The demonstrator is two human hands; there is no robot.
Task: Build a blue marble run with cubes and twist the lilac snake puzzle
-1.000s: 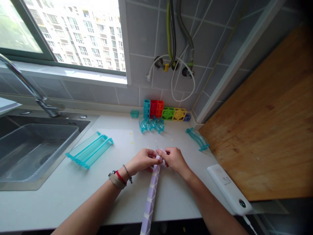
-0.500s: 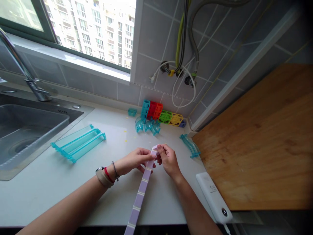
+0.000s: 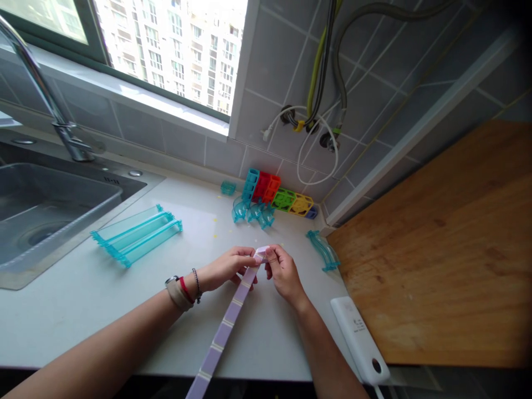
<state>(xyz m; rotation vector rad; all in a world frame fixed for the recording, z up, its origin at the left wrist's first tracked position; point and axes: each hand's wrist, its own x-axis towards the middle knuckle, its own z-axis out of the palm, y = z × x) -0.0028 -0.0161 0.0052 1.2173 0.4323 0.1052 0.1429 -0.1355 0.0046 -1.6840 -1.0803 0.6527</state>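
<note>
A long lilac strip (image 3: pixel 224 328), crossed by pale double lines at even steps, slants from the counter's front edge up to my hands. Its far end is bent over to the right. My left hand (image 3: pixel 236 265) grips the strip just below that bend, thumb on top and fingers underneath. With thumb and forefinger, my right hand (image 3: pixel 284 271) pinches the bent tip. The strip's near end runs out of view at the bottom. I cannot tell what the strip is made of.
Clear teal track pieces (image 3: pixel 139 235) lie left, beside the sink (image 3: pixel 120 194). At the back stand colored blocks (image 3: pixel 266 187) with curved teal pieces (image 3: pixel 252 212) before them. Right are a wavy teal piece (image 3: pixel 323 250), a white power bank (image 3: pixel 359 338) and a wooden board (image 3: pixel 436 249).
The strip's near end has swung to the left, and my left hand has shifted slightly with it. Both hands keep their grip. The camera view has moved a little.
</note>
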